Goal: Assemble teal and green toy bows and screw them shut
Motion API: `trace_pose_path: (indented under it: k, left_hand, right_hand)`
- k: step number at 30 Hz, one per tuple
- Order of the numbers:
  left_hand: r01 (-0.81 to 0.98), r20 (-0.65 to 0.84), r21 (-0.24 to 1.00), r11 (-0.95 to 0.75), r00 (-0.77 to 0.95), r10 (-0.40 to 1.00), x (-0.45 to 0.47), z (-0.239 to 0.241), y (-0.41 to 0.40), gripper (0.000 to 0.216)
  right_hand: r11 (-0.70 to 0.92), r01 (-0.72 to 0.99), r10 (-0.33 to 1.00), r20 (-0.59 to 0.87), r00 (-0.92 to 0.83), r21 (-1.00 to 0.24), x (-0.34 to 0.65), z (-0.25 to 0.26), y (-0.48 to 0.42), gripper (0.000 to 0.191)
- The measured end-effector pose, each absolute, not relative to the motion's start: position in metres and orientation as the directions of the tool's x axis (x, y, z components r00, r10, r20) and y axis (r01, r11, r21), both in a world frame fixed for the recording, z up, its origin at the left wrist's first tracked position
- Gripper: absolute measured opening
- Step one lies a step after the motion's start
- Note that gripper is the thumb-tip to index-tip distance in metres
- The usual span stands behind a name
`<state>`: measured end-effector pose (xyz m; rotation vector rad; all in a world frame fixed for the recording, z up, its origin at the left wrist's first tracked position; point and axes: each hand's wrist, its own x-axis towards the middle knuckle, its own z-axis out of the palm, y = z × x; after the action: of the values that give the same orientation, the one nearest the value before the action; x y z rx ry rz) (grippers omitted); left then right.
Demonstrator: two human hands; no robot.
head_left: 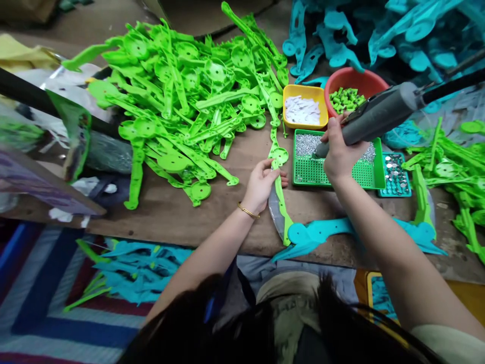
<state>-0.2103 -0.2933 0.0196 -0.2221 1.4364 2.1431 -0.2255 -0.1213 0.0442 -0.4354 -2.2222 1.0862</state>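
My left hand (260, 187) grips a long green plastic part (281, 194) near its round hub, thumb on top. A clear curved sheet shows along its edge. The green part's lower end meets a blue plastic piece (322, 230) lying along the table's front, partly hidden under my right forearm. Another green part (421, 199) stands at the blue piece's right end. My right hand (340, 154) is wrapped round a grey electric screwdriver (382, 114). Its tip points down into a green perforated tray (318, 174) of small silver screws (306, 144).
Green parts are heaped (182, 101) at the back left, more (447, 172) at the right. Behind the tray stand a yellow tub (305, 123) of white pieces and a red bowl (337, 76) of green bits. A teal tray (396, 189) holds metal discs. Blue parts (140, 268) lie below the table.
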Motion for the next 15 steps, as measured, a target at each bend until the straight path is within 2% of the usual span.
trace_pose_path:
  k: [4, 9, 11, 15]
  left_hand:
    - [-0.529, -0.426, 0.796, -0.293, -0.835, 0.349, -0.210, 0.018, -0.293, 0.034]
    - [-0.586, -0.484, 0.745, -0.320, -0.804, 0.345, -0.212, 0.019, -0.294, 0.020]
    - [-0.602, -0.485, 0.728, -0.329, -0.791, 0.374, -0.213, 0.018, -0.294, 0.016]
    - [-0.603, -0.459, 0.712, -0.360, -0.788, 0.410, -0.213, 0.013, -0.294, 0.021]
  right_hand:
    - [0.692, -0.058, 0.426, 0.471, -0.773, -0.720, -0.228, 0.040, -0.120, 0.058]
    - [0.639, 0.012, 0.533, 0.431, -0.728, -0.769, -0.217, 0.074, -0.128, 0.055]
    - [0.648, 0.029, 0.526, 0.419, -0.740, -0.761, -0.212, 0.087, -0.141, 0.053]
    - [0.602, -0.020, 0.471, 0.375, -0.798, -0.798, -0.212, 0.091, -0.177, 0.050]
